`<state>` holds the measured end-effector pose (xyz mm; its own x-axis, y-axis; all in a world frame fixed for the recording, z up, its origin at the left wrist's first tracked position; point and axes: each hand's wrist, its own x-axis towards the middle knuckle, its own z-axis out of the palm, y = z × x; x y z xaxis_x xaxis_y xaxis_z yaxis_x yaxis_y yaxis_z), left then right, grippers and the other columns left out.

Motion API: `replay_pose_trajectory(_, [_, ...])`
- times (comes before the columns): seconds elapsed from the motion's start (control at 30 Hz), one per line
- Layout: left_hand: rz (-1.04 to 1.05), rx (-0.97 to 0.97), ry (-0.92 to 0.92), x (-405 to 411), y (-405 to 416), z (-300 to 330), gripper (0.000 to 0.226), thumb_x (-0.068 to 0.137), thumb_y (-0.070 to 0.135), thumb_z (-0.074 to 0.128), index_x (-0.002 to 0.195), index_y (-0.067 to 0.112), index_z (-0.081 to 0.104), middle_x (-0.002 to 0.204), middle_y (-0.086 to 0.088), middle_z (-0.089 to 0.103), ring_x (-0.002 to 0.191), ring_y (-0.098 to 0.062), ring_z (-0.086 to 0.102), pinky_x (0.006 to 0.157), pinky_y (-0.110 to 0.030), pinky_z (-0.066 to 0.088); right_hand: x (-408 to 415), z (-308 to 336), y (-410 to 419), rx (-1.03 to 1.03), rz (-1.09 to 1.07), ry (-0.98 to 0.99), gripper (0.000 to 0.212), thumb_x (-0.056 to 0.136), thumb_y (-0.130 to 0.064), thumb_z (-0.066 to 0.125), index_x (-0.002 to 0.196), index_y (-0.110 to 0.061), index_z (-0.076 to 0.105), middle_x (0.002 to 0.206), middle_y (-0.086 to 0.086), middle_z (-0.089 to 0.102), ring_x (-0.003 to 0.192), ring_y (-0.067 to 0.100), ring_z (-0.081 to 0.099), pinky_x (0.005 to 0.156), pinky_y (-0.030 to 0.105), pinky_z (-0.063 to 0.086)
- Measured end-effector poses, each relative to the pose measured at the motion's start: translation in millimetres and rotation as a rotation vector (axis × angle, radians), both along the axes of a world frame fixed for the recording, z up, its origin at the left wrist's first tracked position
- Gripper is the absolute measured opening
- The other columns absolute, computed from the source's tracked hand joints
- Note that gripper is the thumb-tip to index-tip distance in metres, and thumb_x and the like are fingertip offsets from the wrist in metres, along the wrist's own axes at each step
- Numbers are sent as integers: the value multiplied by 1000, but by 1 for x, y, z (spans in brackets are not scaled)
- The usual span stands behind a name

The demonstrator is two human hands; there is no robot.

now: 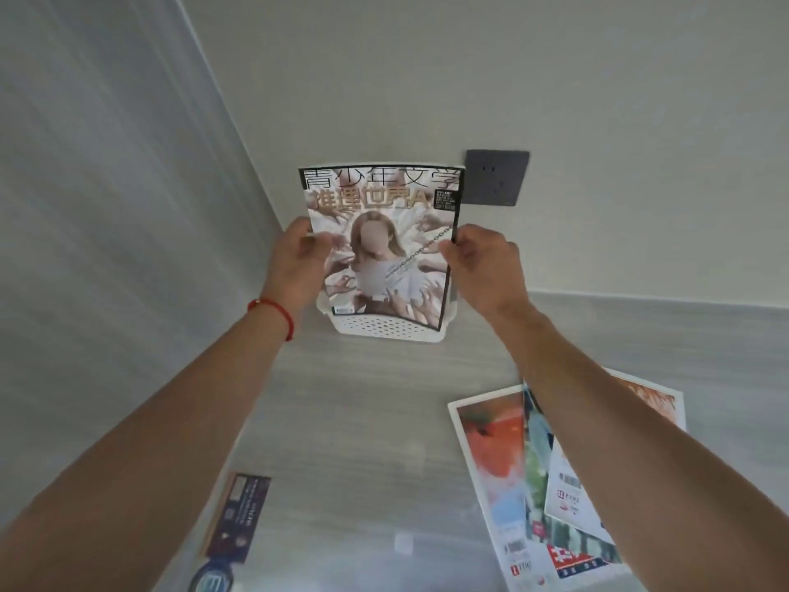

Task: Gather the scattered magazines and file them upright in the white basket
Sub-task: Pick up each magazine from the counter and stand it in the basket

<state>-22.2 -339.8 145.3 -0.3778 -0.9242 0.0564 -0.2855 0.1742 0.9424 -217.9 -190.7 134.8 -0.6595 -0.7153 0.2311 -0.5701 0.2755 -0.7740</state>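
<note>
A dark leaflet (239,517) lay at the desk's (363,420) near left edge, beside a round blue object (212,579); further back, the left hand (299,260), a red cord (273,316) at its wrist, pinched the left edge of an upright magazine (380,245) between thumb and curled fingers; the magazine's foot sat inside the white basket (386,329) against the wall, so the first filing looked almost done; the right hand (480,258) pinched the magazine's right edge in the same way, just below a grey wall socket (495,178); at the near right, well apart from both hands, a loose pile of magazines (546,484) remained flat and overlapping on the desk, apparently three or so left to gather.
</note>
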Motion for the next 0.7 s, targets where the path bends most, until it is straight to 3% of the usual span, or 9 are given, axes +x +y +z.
replay_pose_trajectory(0.13, [28, -2, -125, -3, -35, 0, 15, 94, 24, 57, 103, 19, 69, 103, 1, 79, 95, -28, 74, 90, -50, 59, -5, 3, -33, -11, -13, -15, 22, 91, -23, 68, 74, -9, 71, 70, 5, 72, 68, 22, 67, 66, 21, 51])
replay_pose_trajectory(0.2, [53, 81, -116, -9, -47, -12, 12, 96, 19, 58, 93, 22, 70, 106, -2, 79, 100, -30, 75, 95, -49, 58, -4, -5, -43, 37, -41, -13, 36, 92, -20, 66, 57, -15, 57, 55, 0, 59, 55, 18, 55, 51, 9, 37])
replay_pose_trajectory(0.27, [83, 153, -103, -15, -55, -28, 15, 95, 18, 59, 85, 23, 69, 113, -8, 76, 107, -36, 72, 98, -50, 57, -4, -21, -49, 92, -55, -26, 45, 93, -17, 65, 51, -18, 48, 51, -3, 51, 54, 20, 49, 51, 13, 36])
replay_pose_trajectory(0.3, [90, 181, -100, -17, -57, -37, 15, 95, 18, 60, 83, 23, 69, 115, -9, 75, 107, -37, 72, 98, -51, 57, -4, -29, -51, 135, -56, -34, 42, 94, -17, 64, 54, -16, 52, 55, 1, 55, 60, 25, 53, 58, 21, 42])
replay_pose_trajectory(0.4, [93, 238, -97, -20, -62, -63, 16, 94, 20, 61, 80, 24, 67, 113, -9, 76, 104, -35, 73, 96, -52, 57, -3, -48, -55, 240, -66, -53, 25, 96, -17, 64, 73, -7, 69, 81, 16, 71, 80, 34, 63, 74, 29, 52])
replay_pose_trajectory(0.5, [107, 232, -120, -22, -65, -77, 7, 91, 24, 62, 86, 25, 66, 111, -9, 76, 99, -33, 74, 92, -52, 59, -4, -58, -62, 251, -64, -73, 24, 96, -9, 56, 78, -11, 72, 85, 18, 71, 81, 36, 64, 71, 27, 48])
replay_pose_trajectory(0.53, [113, 228, -123, -23, -65, -80, 6, 89, 26, 63, 94, 24, 65, 113, -9, 75, 101, -33, 73, 92, -52, 59, -5, -59, -64, 247, -56, -81, 28, 94, -4, 50, 80, -9, 73, 85, 18, 71, 81, 37, 64, 70, 28, 51])
replay_pose_trajectory(0.6, [123, 242, -123, -25, -63, -83, 30, 86, 30, 68, 113, 21, 59, 120, -8, 70, 107, -31, 71, 95, -50, 58, -7, -61, -69, 232, -48, -125, 39, 90, 2, 39, 89, -9, 77, 85, 13, 73, 82, 33, 65, 70, 30, 56])
replay_pose_trajectory(0.7, [71, 222, -65, -28, -58, -89, 25, 84, 16, 67, 105, 28, 64, 124, 3, 68, 117, -18, 64, 94, -42, 58, -6, -63, -68, 177, 17, -278, 52, 86, 9, 40, 111, -20, 75, 95, -4, 78, 93, 18, 71, 78, 26, 58])
